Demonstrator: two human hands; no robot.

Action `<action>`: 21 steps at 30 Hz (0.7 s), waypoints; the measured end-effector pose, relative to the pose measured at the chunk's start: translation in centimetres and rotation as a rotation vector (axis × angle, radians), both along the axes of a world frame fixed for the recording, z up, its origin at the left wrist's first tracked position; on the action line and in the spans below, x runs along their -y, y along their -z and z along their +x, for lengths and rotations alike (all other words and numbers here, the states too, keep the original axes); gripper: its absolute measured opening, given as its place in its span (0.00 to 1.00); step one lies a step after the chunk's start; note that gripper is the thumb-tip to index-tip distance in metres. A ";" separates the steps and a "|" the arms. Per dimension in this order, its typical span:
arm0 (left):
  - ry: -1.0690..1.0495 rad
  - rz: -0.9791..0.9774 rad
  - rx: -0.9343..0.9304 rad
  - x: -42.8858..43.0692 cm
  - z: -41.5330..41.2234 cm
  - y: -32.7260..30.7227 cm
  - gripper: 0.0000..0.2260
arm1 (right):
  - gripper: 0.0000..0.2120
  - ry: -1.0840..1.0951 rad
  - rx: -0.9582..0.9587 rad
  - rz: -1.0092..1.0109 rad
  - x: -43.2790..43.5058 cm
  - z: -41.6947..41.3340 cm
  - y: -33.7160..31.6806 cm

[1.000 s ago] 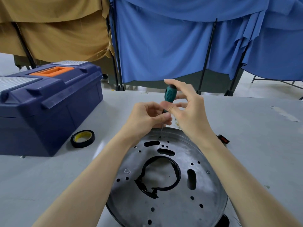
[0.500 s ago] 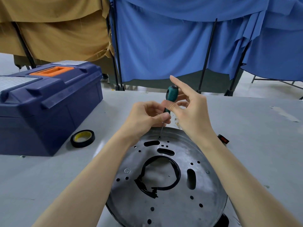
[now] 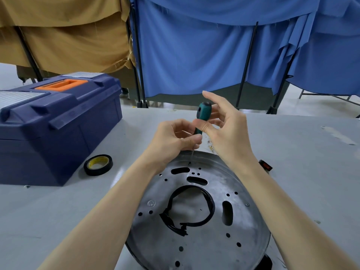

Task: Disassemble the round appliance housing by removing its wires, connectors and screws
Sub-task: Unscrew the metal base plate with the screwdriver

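Note:
The round grey metal housing lies flat on the table, pierced with holes and slots, a black ring of wire around its central opening. A green-handled screwdriver stands nearly upright, its thin shaft reaching down to a screw hole at the housing's far edge. My left hand pinches the shaft just below the handle. My right hand holds the handle between thumb and curled fingers, with the index finger raised straight above it.
A dark blue toolbox with an orange handle stands at the left. A roll of black tape lies beside it. A small black part with a red switch sits right of the housing. Small loose bits lie beyond the housing. Blue and tan curtains hang behind the table.
My right hand's fingers have shifted around the screwdriver handle, the index finger lifting off and straightening upward. The left hand and housing have stayed put.

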State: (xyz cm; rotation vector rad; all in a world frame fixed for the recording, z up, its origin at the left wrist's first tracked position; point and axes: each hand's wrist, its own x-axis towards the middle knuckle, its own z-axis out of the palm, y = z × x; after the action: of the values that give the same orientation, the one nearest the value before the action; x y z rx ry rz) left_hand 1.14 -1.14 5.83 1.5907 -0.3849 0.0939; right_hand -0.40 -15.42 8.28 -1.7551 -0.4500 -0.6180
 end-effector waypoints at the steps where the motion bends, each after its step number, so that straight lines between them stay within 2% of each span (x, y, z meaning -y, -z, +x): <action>1: 0.002 -0.006 0.001 0.0 0.0 0.0 0.04 | 0.24 -0.013 -0.005 0.024 0.0 -0.1 -0.1; 5: 0.071 0.015 -0.001 -0.1 0.0 0.0 0.07 | 0.19 -0.053 -0.008 0.032 0.2 -0.2 -0.1; 9: 0.038 -0.001 -0.002 0.0 -0.2 0.0 0.04 | 0.24 -0.005 0.008 -0.045 0.0 -0.2 -0.1; 12: 0.000 -0.020 -0.003 0.1 0.0 -0.1 0.03 | 0.29 -0.008 0.010 -0.008 0.1 0.0 -0.1; 16: 0.022 -0.005 0.006 0.3 0.0 0.0 0.05 | 0.22 -0.079 0.013 0.032 0.1 -0.2 -0.1; 21: 0.123 0.032 -0.043 0.0 -0.1 0.1 0.08 | 0.23 -0.093 0.011 0.022 0.1 -0.2 0.0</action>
State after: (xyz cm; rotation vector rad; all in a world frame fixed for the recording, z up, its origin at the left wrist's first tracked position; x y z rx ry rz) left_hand 1.05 -1.17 5.74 1.5942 -0.4515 -0.0411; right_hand -0.58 -15.57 8.26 -1.7002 -0.5276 -0.5645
